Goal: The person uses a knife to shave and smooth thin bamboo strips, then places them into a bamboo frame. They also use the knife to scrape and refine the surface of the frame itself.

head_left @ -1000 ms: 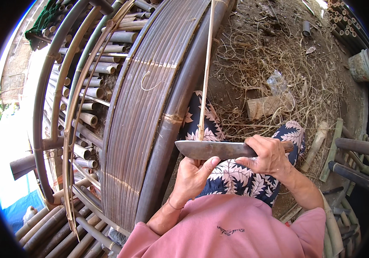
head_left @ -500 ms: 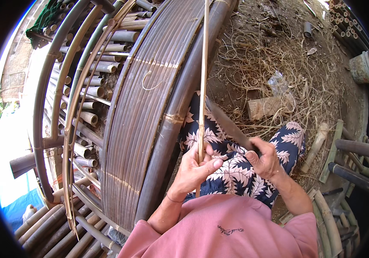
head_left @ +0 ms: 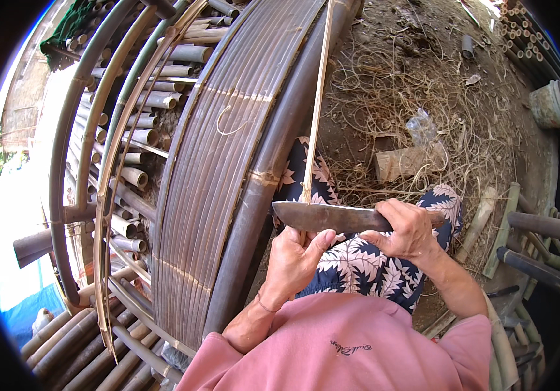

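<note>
A long, pale bamboo strip (head_left: 317, 117) runs away from me, lying alongside the bench's dark edge pole. Its near end is pinched in my left hand (head_left: 296, 259), just above my lap. My right hand (head_left: 405, 229) is closed round the handle of a broad-bladed machete (head_left: 325, 217). The blade lies crosswise over the strip, just beyond my left fingers, and hides a short piece of it. Whether the edge bites into the bamboo I cannot tell. Patterned trousers (head_left: 358, 264) cover my legs underneath.
To the left stands a bamboo bench with a slatted seat (head_left: 228, 130) and a curved frame (head_left: 65, 163). Stacked bamboo poles (head_left: 156, 101) lie beyond it. Shavings (head_left: 391, 85), a wood block (head_left: 398, 163) and a clear plastic bag (head_left: 421, 124) litter the ground. A bucket (head_left: 550, 104) stands far right.
The machete has swung from pointing away at the right to lying across the strip. My right hand has turned with it. The strip's far end has shifted slightly right.
</note>
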`<state>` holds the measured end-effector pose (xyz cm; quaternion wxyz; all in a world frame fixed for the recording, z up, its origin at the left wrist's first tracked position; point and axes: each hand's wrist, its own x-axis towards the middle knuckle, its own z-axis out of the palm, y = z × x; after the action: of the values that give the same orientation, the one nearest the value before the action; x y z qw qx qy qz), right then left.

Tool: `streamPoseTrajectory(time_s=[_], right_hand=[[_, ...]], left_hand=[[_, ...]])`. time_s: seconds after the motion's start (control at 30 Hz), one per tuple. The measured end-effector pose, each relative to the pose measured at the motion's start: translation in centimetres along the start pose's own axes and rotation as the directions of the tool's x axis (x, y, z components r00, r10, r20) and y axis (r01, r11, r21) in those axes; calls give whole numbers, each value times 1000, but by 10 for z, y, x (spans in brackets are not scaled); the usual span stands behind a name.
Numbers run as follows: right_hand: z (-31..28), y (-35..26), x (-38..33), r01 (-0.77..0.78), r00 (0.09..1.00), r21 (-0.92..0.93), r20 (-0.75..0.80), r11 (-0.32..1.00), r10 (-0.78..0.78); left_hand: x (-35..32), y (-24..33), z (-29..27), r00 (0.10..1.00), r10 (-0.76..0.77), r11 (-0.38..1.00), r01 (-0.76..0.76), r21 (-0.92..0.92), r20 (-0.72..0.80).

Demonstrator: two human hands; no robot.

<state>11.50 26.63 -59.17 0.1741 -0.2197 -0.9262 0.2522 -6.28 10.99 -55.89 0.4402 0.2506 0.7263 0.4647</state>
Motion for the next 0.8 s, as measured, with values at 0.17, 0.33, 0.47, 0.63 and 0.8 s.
streamPoseTrajectory(time_s=[0.17, 0.33, 0.47, 0.63, 0.8], right_hand=[[8, 1, -2, -358, 901, 282, -143, 890, 408], [-9, 0, 3, -181, 973, 282, -87, 942, 213], [-10, 5, -2, -45, 998, 90, 45, 995, 41], [-5, 7, -2, -18, 996, 37, 84, 999, 15], [12, -4, -6, -140, 988, 25, 74, 990, 138]], left_hand=[[0, -14, 8, 992, 63, 973, -36, 230, -110], [4, 8, -1, 1000, 13, 996, -12, 83, -11], [1, 0, -6, 999, 4, 999, -1, -47, 54], [-3, -5, 0, 998, -46, 998, 48, 51, -47], [5, -2, -3, 990, 4, 956, 39, 292, -144]])
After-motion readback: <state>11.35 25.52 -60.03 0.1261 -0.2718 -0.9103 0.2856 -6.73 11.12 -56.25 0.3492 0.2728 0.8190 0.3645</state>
